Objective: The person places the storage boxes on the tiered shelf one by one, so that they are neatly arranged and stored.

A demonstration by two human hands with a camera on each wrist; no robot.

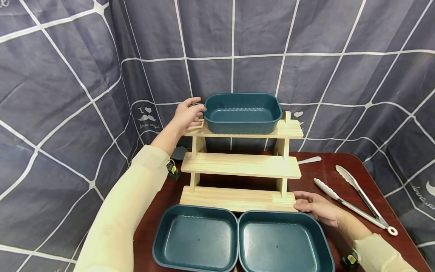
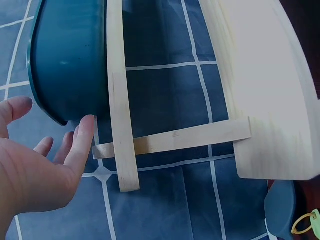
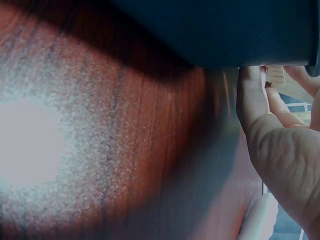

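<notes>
A three-tier wooden shelf (image 1: 241, 164) stands on the dark red table. On its top tier sits a deep teal bin (image 1: 242, 126). At the left end of this bin is my left hand (image 1: 188, 113), fingers loosely spread and fingertips right at its rim. The left wrist view shows the hand (image 2: 47, 165) beside the bin's end (image 2: 70, 60), with nothing in the palm. My right hand (image 1: 321, 207) touches the right end of the bottom tier with nearly straight fingers. In the right wrist view, a teal bin (image 3: 235, 35) partly hides those fingers (image 3: 252, 95).
Two more teal bins (image 1: 197, 238) (image 1: 278, 241) lie side by side before the shelf. Metal tongs (image 1: 360, 204) with pale tips rest spread at the right of the table (image 1: 326, 170). Behind the shelf, a white utensil handle (image 1: 310, 160) shows. A grey checked curtain (image 1: 258, 37) surrounds the table.
</notes>
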